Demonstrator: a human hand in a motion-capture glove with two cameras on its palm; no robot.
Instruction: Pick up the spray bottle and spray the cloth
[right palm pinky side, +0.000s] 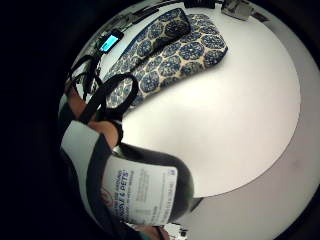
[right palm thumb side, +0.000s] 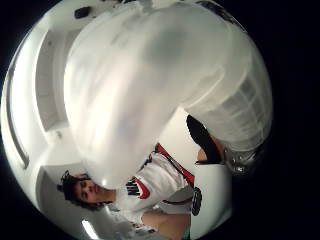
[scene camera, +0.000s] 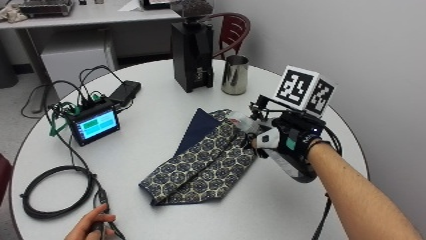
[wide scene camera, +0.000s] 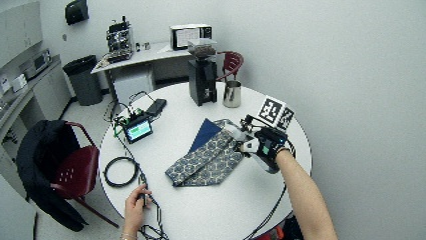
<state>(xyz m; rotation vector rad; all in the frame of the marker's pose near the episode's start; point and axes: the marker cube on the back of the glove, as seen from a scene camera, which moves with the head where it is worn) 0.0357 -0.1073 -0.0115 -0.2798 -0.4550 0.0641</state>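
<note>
Cloth lies in a long folded strip on the round white surface, blue-and-cream medallion print up, one plain navy corner turned out at its far end. The right hand hangs just past the strip's edge with its fingers curled round the bottle, which is lifted off the surface, its pale head toward the cloth.

The outside views show little of the bottle — only a whitish neck and head poking out ahead of the glove. The little-finger-side palm view shows what they miss: a dark body with a white printed label lying against the palm, and the cloth beyond it. The thumb-side palm view is nearly filled by a translucent white shape close to the palm; which part of the bottle it is cannot be told.

Only the outside views show the rest: a small screen with cables, a coiled cord under the bare left hand, a steel cup beside a black grinder.
</note>
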